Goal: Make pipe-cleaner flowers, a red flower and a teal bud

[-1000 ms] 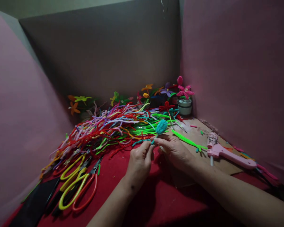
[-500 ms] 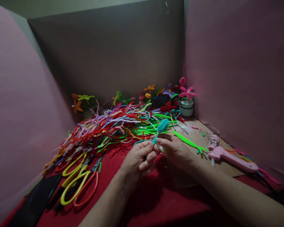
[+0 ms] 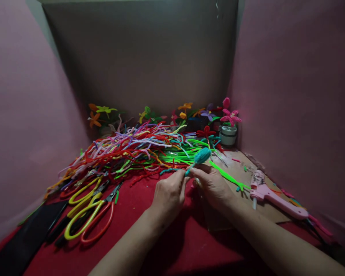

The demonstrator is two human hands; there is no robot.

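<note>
My left hand (image 3: 169,195) and my right hand (image 3: 212,186) meet over the red cloth (image 3: 161,237). Between their fingertips they pinch the thin stem of a teal pipe-cleaner bud (image 3: 201,156), whose fuzzy head points up and to the right. A short teal pipe-cleaner piece (image 3: 168,171) lies on the cloth just beyond my left hand's fingers. Both wrists rest low, close to the cloth.
A big heap of coloured pipe cleaners (image 3: 132,151) covers the back. Finished pipe-cleaner flowers (image 3: 230,115) and a small pot (image 3: 227,136) line the rear wall. Scissors (image 3: 86,214) lie left; a pink glue gun (image 3: 273,195) on cardboard lies right. Pink walls enclose both sides.
The view has shifted a little; my hands stay together on the teal bud, whose head has tipped further right. My left fingers curled under, then closed on the stem again.
</note>
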